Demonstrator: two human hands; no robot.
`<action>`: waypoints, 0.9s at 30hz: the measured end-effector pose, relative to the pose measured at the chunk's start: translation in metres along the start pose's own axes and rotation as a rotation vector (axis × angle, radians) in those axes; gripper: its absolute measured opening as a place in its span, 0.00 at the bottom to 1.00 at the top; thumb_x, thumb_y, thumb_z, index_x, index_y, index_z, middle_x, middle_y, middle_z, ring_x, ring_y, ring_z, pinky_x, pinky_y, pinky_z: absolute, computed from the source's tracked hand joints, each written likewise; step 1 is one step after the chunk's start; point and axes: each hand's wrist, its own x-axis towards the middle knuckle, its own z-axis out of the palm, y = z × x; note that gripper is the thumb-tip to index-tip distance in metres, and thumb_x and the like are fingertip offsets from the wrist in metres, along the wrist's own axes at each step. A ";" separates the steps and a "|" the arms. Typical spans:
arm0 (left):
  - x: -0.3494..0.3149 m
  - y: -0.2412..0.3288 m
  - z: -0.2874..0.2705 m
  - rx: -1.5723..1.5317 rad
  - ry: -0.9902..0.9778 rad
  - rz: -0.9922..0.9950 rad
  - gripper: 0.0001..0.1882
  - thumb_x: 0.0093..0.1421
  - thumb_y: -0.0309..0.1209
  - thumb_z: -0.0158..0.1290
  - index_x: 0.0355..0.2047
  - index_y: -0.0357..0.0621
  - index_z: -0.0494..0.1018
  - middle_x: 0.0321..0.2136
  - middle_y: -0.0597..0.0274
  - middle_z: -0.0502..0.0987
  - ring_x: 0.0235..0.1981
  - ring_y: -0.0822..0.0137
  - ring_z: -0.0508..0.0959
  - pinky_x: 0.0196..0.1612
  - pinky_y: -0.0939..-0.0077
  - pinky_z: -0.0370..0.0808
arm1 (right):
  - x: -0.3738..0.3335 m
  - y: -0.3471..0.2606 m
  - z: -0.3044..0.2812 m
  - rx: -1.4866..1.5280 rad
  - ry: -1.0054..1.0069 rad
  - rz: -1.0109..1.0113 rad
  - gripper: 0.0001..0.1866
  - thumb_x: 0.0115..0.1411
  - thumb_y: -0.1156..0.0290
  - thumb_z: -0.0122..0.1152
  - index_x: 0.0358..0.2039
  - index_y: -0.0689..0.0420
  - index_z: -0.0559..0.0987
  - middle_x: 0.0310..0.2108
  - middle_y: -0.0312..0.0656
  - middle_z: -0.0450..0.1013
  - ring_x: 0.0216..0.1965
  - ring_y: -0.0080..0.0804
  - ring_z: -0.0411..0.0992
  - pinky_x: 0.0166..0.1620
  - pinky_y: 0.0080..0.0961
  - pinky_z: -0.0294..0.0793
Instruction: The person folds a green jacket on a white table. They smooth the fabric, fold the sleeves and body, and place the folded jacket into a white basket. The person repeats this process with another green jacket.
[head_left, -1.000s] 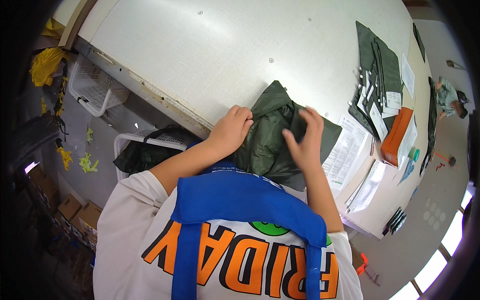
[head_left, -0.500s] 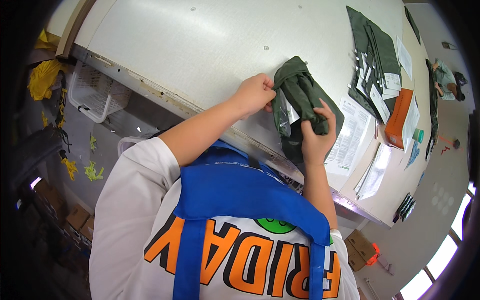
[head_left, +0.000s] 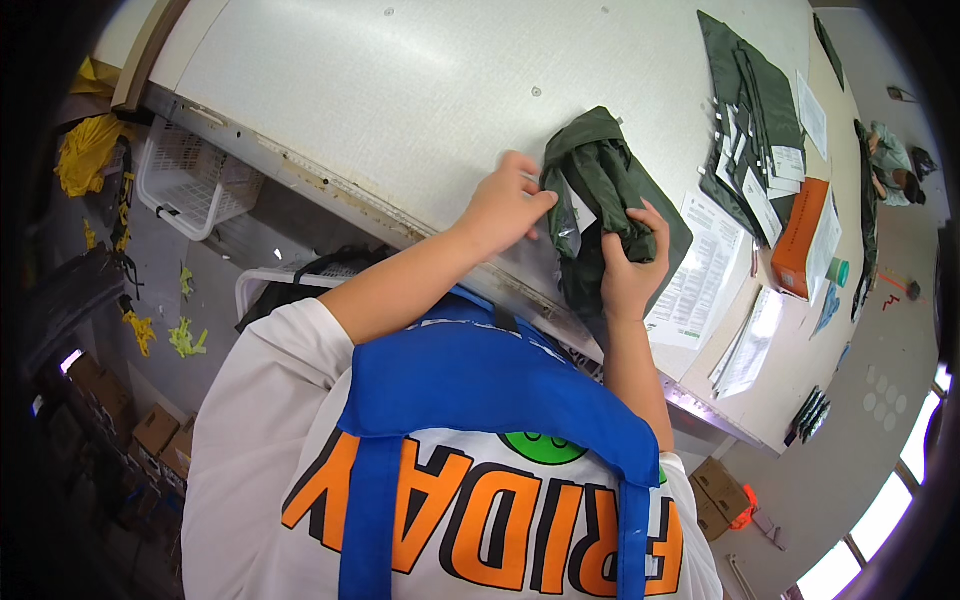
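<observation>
White table above grey floor
Green fabric is gripped by right hand; left hand state cannot be determined

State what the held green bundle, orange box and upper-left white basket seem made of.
Green bundle: probably thin synthetic fabric, softly shiny, given its creases and highlights.
Orange box: likely cardboard, fairly matt; flat faces, straight edges.
White basket: apparently moulded plastic, smooth; lattice walls, rounded rim.

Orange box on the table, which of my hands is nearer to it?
Right. Your right hand, holding the bunched dark green fabric, is left of the orange box, with printed sheets between; your left hand is farther left, by the fabric's left edge.
</observation>
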 end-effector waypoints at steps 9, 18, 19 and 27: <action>-0.011 -0.006 -0.003 -0.406 -0.332 -0.156 0.16 0.56 0.25 0.55 0.45 0.40 0.67 0.36 0.59 0.75 0.38 0.67 0.75 0.41 0.67 0.74 | 0.002 -0.011 0.006 -0.138 0.011 -0.151 0.16 0.41 0.81 0.61 0.35 0.58 0.75 0.44 0.49 0.69 0.49 0.42 0.68 0.52 0.32 0.65; -0.020 -0.005 -0.012 0.525 0.182 0.283 0.12 0.47 0.21 0.55 0.33 0.39 0.67 0.19 0.58 0.69 0.20 0.63 0.71 0.26 0.71 0.67 | 0.005 -0.033 0.037 -0.652 -0.557 -0.259 0.22 0.39 0.73 0.69 0.38 0.49 0.76 0.36 0.43 0.66 0.37 0.41 0.69 0.38 0.33 0.71; -0.023 0.000 -0.012 0.486 0.184 0.300 0.11 0.48 0.21 0.54 0.32 0.40 0.68 0.19 0.58 0.69 0.21 0.63 0.71 0.26 0.70 0.67 | 0.010 -0.031 0.036 -0.618 -0.587 -0.193 0.21 0.40 0.73 0.68 0.38 0.48 0.76 0.37 0.43 0.66 0.37 0.41 0.70 0.38 0.33 0.72; -0.017 -0.008 -0.018 0.687 0.075 0.575 0.15 0.55 0.22 0.49 0.44 0.47 0.69 0.31 0.53 0.69 0.28 0.55 0.73 0.31 0.66 0.70 | 0.023 0.002 0.026 -0.133 -0.348 -0.089 0.14 0.43 0.78 0.60 0.34 0.55 0.76 0.33 0.42 0.72 0.38 0.40 0.71 0.46 0.29 0.70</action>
